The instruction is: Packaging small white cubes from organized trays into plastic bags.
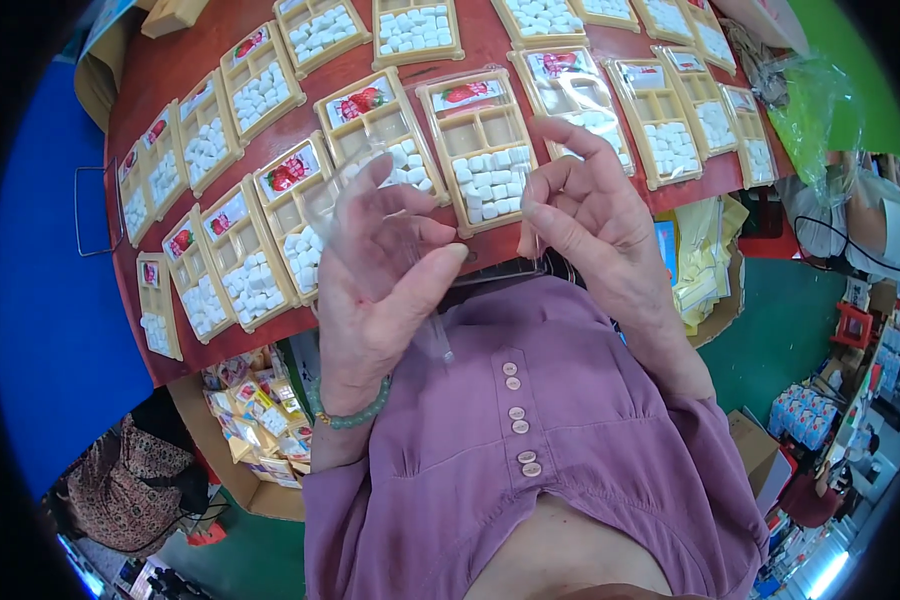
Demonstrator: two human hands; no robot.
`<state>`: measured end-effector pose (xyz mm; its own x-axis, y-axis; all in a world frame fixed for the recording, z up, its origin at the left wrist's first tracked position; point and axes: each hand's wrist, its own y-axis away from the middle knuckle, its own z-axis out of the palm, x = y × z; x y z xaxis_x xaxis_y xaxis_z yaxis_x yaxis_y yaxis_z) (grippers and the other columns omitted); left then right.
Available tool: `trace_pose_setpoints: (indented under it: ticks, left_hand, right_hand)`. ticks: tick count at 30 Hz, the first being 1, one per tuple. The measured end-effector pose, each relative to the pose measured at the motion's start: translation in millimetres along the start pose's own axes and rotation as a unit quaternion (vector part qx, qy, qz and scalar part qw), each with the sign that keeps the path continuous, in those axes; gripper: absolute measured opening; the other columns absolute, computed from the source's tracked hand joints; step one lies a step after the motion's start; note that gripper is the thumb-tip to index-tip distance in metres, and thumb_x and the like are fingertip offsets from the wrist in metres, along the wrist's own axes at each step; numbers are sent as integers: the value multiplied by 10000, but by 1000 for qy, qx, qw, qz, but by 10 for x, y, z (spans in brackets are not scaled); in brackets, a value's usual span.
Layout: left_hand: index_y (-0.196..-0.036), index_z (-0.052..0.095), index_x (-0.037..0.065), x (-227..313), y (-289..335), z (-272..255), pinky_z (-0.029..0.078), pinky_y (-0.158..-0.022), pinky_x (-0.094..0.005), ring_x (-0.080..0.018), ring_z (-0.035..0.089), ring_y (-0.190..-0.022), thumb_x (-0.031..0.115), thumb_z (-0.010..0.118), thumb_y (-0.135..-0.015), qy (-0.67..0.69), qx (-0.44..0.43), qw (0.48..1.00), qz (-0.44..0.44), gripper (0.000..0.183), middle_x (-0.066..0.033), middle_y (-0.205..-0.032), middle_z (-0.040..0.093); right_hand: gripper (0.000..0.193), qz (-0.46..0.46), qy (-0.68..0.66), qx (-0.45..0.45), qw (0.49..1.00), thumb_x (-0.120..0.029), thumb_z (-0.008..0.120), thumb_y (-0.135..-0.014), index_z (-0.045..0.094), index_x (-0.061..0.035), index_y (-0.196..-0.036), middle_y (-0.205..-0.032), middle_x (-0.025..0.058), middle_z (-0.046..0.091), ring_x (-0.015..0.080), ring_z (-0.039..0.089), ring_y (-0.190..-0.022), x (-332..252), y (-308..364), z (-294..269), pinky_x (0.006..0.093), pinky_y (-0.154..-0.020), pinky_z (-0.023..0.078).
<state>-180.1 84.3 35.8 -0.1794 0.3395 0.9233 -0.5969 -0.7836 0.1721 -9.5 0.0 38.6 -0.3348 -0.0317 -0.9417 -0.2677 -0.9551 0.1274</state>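
Observation:
My left hand [375, 300], a beaded bracelet at its wrist, is curled round a thin clear plastic cover [432, 335] that hangs over my lap. The cover is blurred, and I cannot tell if it is one or several. My right hand [605, 225] has bent fingers, thumb close to the fingertips; a faint clear edge shows there, too indistinct to name. Between both hands, at the table's near edge, lies a cream tray [452, 190] with white pellet-like pieces in its large compartment, two bare small compartments and a strawberry picture card [467, 93] at its far end.
Several similar trays [247, 250] stand in rows on the red table [185, 55]. A shiny clear cover lies over the tray [577, 95] right of the middle. Cardboard boxes with packets [270, 410] and yellow bags [700, 265] sit below the edge. Plastic bags [820, 120] hang at the right.

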Motion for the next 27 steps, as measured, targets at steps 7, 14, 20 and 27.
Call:
trace_pose_setpoints:
  ticks: [7, 14, 20, 27]
  left_hand:
    - [-1404, 274, -6, -47, 21, 69, 449, -833, -269, -144, 527, -997, -23, 662, -754, -190, -48, 977, 83, 757, -100, -1198, 450]
    - [-1385, 270, -61, 14, -3, 16, 472, -878, -328, -242, 526, -1130, 56, 701, -736, -280, -51, 956, 68, 788, -167, -1270, 472]
    - [-1418, 275, -15, 26, -94, -21, 441, -855, -284, -206, 445, -1188, 77, 673, -756, -180, -117, 976, -27, 778, -137, -1412, 356]
    - [-1417, 273, -19, -3, -91, -67, 439, -857, -294, -220, 450, -1187, 69, 679, -736, -195, -114, 974, -22, 797, -120, -1428, 350]
  right_hand:
    - [454, -44, 196, 75, 977, 15, 550, -887, 404, 22, -1316, -943, 36, 533, 56, 541, -754, 79, -64, -46, 181, -653, 454]
    - [381, -59, 221, 129, 965, 2, 550, -901, 450, 27, -1268, -981, 33, 544, 43, 543, -781, 164, -165, -107, 166, -637, 449]
    - [340, -59, 263, 132, 954, 4, 542, -906, 481, 22, -1240, -1001, 32, 548, 45, 553, -741, 228, -237, -149, 171, -604, 454]
    - [253, -144, 496, 153, 842, -2, 575, -882, 544, 24, -1132, -928, 84, 587, 104, 594, -754, 222, -284, -106, 228, -599, 476]
